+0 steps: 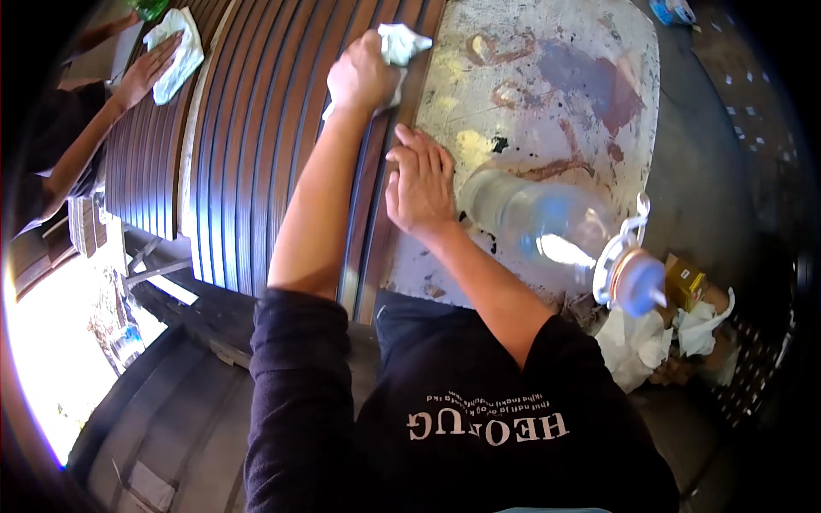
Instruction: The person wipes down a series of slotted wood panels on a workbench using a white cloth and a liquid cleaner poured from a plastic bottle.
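My left hand (pixel 357 75) is closed around a crumpled white cloth (pixel 402 43) and presses it onto a brown slatted panel (pixel 256 137). Part of the cloth pokes out beyond the fingers, and some lies under the palm. My right hand (pixel 422 181) rests at the panel's right edge with its fingers stretched out and holds nothing. To the right of it is a large clear plastic bottle (pixel 539 224) with a white carry ring at its neck and a blue nozzle cap (pixel 640 282). The bottle is on the paint-stained white board (pixel 462 103).
At the far left, another person's hand (pixel 147 79) lies on a white cloth (pixel 178 60) over a second slatted panel (pixel 145 162). A green object (pixel 150 8) is above it. Crumpled white paper (pixel 633 346) and a yellow box (pixel 684 280) lie low on the right.
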Action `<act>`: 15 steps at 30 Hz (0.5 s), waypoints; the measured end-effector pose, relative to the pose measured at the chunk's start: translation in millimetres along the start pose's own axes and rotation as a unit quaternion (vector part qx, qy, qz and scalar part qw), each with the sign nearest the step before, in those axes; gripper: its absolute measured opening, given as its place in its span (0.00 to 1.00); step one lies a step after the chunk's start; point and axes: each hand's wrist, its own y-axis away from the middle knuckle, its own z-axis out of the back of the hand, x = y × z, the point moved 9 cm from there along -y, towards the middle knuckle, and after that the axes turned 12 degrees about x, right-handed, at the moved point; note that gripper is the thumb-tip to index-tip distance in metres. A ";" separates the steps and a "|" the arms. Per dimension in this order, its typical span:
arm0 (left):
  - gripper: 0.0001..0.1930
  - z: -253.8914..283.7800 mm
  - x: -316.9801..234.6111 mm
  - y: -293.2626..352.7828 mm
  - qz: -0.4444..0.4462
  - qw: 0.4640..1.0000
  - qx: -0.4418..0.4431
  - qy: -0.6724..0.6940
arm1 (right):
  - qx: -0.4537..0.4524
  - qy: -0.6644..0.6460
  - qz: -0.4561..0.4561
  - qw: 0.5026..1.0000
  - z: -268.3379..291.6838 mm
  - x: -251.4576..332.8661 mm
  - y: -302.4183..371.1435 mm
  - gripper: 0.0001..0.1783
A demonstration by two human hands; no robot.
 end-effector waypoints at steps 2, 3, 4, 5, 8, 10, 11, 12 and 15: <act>0.14 -10.3 15.4 52.2 -0.006 1.000 0.007 0.016 | -0.031 0.008 0.004 0.999 -0.3 -2.7 -0.3 0.19; 0.17 -15.5 18.5 86.0 -0.020 0.999 0.019 0.022 | -0.033 0.019 -0.004 0.999 -1.7 -9.1 -0.8 0.19; 0.20 -12.2 24.8 131.1 -0.029 0.999 0.002 0.023 | -0.015 0.026 -0.011 0.999 1.0 -7.4 -1.6 0.18; 0.21 -10.5 31.3 174.6 0.000 0.999 0.029 0.018 | -0.014 0.030 -0.006 0.999 -0.5 -7.2 -1.0 0.17; 0.20 -14.8 63.8 304.5 0.095 0.991 0.095 0.019 | -0.028 0.044 0.012 0.999 -1.4 -3.8 0.0 0.15; 0.20 -14.9 80.2 363.3 0.128 0.989 0.061 0.052 | -0.014 0.066 -0.003 0.998 -6.1 -1.6 1.5 0.15; 0.19 -15.6 83.2 369.1 0.126 0.989 0.059 0.047 | -0.011 0.077 -0.001 0.997 -9.5 1.0 1.8 0.16; 0.19 -12.6 80.3 368.2 0.126 0.989 0.056 0.046 | -0.004 0.081 0.007 0.997 -11.2 2.3 3.7 0.16; 0.17 -13.9 73.2 331.9 0.141 0.987 0.021 0.071 | -0.001 0.089 -0.001 0.996 -13.7 0.2 0.6 0.16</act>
